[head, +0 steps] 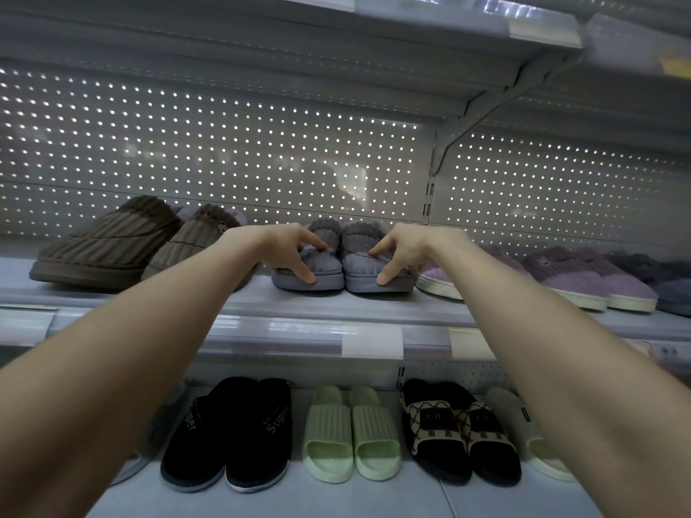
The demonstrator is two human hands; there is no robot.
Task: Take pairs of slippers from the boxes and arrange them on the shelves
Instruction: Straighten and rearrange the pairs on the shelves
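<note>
A pair of grey corduroy slippers stands side by side on the middle shelf (336,306), toes toward me. My left hand (288,248) holds the left grey slipper (331,272), index finger on its top and thumb at the front of its sole. My right hand (405,248) holds the right grey slipper (359,265) the same way, with its other fingers curled at the slipper's outer side. Both arms reach forward from the lower corners. No box is in view.
Brown corduroy slippers (112,244) stand left of the grey pair and purple slippers (561,272) right of it. The lower shelf holds black "Super" slippers (232,431), green slides (351,431) and patterned sandals (456,428). Another shelf (448,28) hangs overhead.
</note>
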